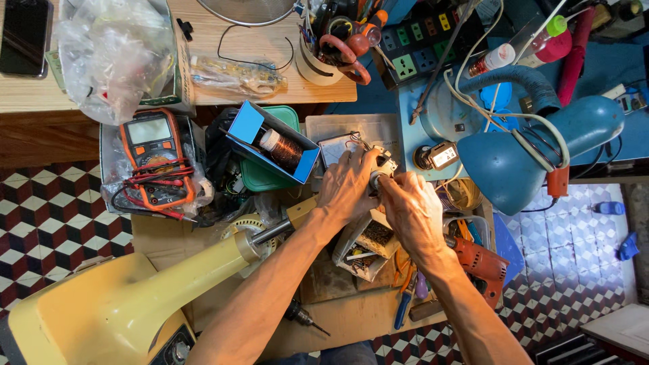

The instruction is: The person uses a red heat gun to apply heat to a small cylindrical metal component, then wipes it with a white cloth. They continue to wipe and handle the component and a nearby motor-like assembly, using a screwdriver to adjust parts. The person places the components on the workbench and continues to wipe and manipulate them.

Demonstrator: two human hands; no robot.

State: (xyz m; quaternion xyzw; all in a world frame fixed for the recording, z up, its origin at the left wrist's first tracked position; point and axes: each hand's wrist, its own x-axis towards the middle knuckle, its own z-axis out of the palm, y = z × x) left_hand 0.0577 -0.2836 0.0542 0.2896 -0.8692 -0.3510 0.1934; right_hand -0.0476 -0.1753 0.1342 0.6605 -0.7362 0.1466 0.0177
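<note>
My left hand [348,186] and my right hand [411,206] meet over the cluttered work area, both closed around a small grey-and-white electrical part [382,165] with thin wires at its top. My fingers hide most of the part. Below my hands lies a small open box [365,245] of tiny parts. A cream-yellow fan stand [128,297] with a metal shaft reaches from the lower left toward my left wrist.
An orange multimeter [154,157] with red leads sits at left. A blue box [270,143] holds a spool of copper wire. A blue desk lamp [534,145], a power strip [422,40], a tool cup [334,47] and an orange drill [481,265] surround my hands.
</note>
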